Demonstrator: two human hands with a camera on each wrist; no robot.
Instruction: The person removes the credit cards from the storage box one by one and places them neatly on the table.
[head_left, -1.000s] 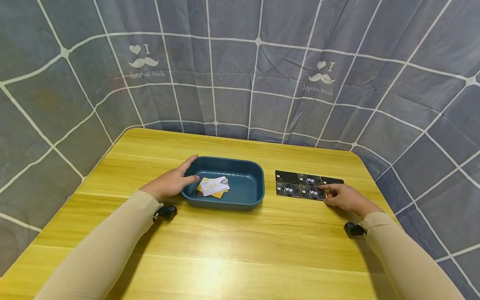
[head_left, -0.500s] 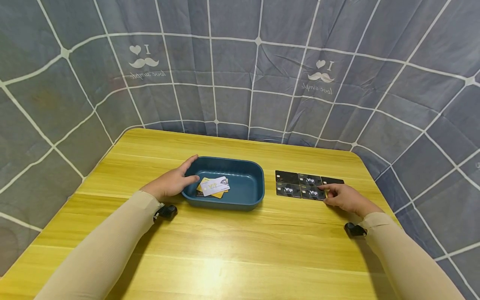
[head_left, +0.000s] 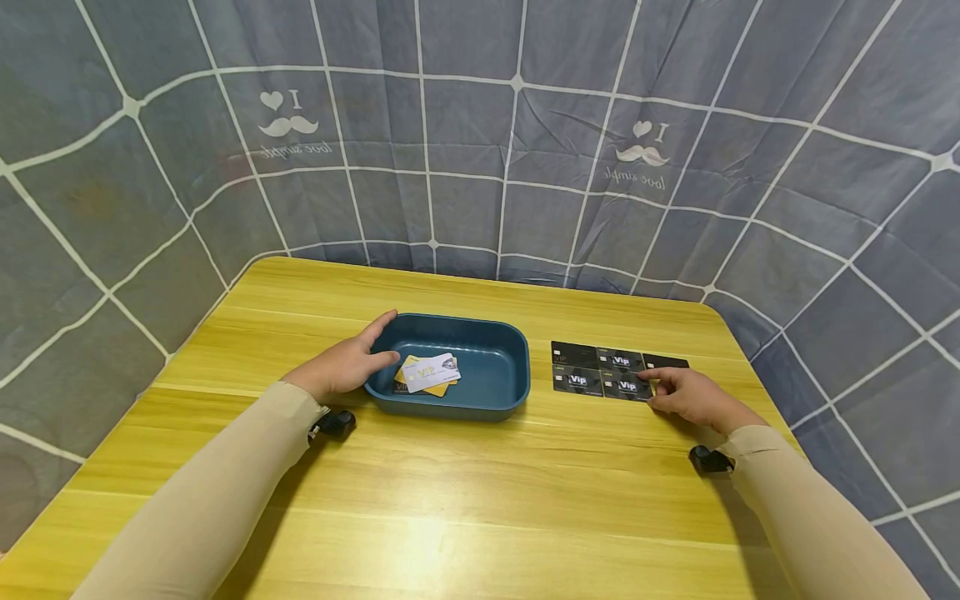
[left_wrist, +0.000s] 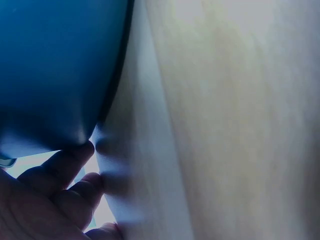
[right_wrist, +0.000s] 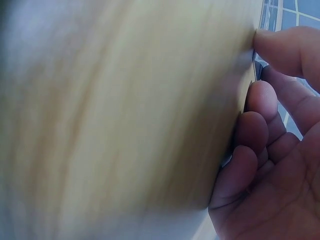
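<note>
A dark blue tray (head_left: 452,406) stands mid-table with a white card on gold cards (head_left: 429,372) inside. My left hand (head_left: 348,362) grips its left end, thumb along the far rim and fingers curled against the outer wall (left_wrist: 50,65); the left wrist view shows those fingers (left_wrist: 65,170) beneath the tray's side. Right of the tray, black VIP cards (head_left: 598,371) lie in two rows. My right hand (head_left: 693,398) sits at the rows' near right corner, thumb and curled fingers (right_wrist: 260,100) pinching a black card's edge (right_wrist: 257,67) on the wood. That card is mostly hidden.
The yellow wooden table (head_left: 480,500) has rounded far corners, and a grey checked cloth (head_left: 480,150) hangs around its back and sides. Bare wood stretches in front of the tray and cards. A small black wrist camera (head_left: 333,423) sits at each sleeve cuff.
</note>
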